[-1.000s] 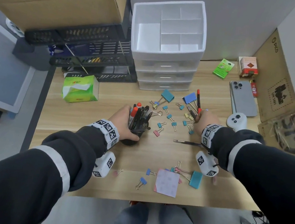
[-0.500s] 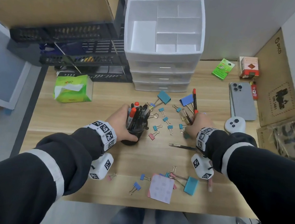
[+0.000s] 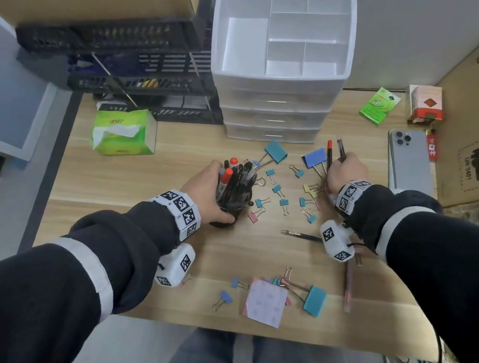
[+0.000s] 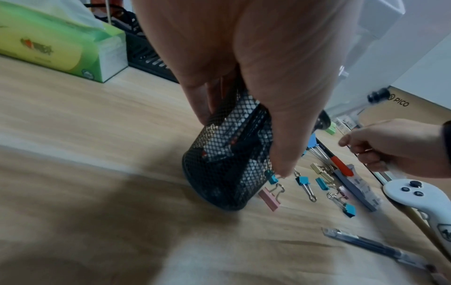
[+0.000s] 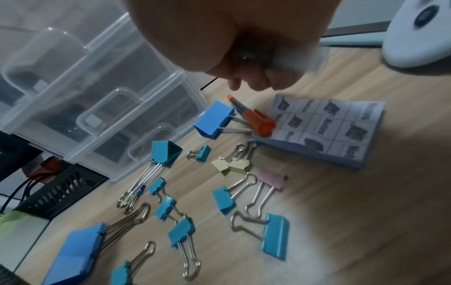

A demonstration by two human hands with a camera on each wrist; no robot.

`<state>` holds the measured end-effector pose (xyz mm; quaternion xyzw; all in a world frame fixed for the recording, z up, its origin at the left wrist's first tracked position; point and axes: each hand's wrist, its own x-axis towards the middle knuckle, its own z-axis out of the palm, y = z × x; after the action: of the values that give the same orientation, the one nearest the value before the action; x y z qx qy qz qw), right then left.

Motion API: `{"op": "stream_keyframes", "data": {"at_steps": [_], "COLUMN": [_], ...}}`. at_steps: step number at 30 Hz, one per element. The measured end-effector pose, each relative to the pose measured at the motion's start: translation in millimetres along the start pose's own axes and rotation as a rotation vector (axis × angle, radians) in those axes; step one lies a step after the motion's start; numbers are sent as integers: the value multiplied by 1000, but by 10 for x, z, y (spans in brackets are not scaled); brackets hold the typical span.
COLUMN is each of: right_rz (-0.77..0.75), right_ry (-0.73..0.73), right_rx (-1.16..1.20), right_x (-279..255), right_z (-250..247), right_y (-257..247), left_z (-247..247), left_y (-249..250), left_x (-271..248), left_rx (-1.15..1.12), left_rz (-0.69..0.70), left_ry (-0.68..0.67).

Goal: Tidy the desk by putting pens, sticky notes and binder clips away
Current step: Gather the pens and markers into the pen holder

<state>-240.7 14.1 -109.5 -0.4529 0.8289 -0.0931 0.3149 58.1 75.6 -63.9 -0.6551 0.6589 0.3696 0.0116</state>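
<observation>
My left hand [image 3: 211,188] grips a black mesh pen cup [image 3: 229,210] standing mid-desk, full of black and red pens; the left wrist view shows the fingers [image 4: 283,135] wrapped round its wall [image 4: 227,165]. My right hand [image 3: 346,170] is to the right of it, above the scattered binder clips [image 3: 280,190], pinching a dark pen [image 3: 342,148] that points away from me. A red-capped pen [image 3: 329,154] lies beside a large blue clip [image 3: 315,158]. A purple sticky-note pad [image 5: 324,131] lies under that hand. Another pad [image 3: 265,303] lies near the front edge.
A white drawer organiser [image 3: 281,48] with open top compartments stands at the back. A black pen [image 3: 301,235] and a pink pen [image 3: 348,286] lie on the desk. A phone [image 3: 410,162], a white controller [image 4: 415,196], a tissue box [image 3: 123,131] and black trays [image 3: 141,84] ring the area.
My right hand has risen from the clip pile and moved back and to the right, now with a dark pen in its fingers. My left hand stays on the pen cup.
</observation>
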Motion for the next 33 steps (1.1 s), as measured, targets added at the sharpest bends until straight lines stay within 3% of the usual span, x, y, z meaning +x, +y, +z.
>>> {"op": "stream_keyframes", "data": {"at_steps": [6,15,25,30,33], "right_rz": [9,-23,-360,-446,-456], "right_ry": [-34,-3,-363,-444,-368], "right_rx": [-164,-68,-435,-543,-650], "right_x": [6,-90,-665,-856,-894], "right_z": [137,-30,101,280,373], "right_y": [22,35,348,494,558], "left_z": [-62,-81,-65,-23,-18], "left_y": [59,91,139,67,22], "left_x": [62,57,7,-77,-144], "left_rx": [94,100,128,98,94], "left_rz": [22,15,19,33,28], "left_ry": [-59,-79,-72,-33,-29]}}
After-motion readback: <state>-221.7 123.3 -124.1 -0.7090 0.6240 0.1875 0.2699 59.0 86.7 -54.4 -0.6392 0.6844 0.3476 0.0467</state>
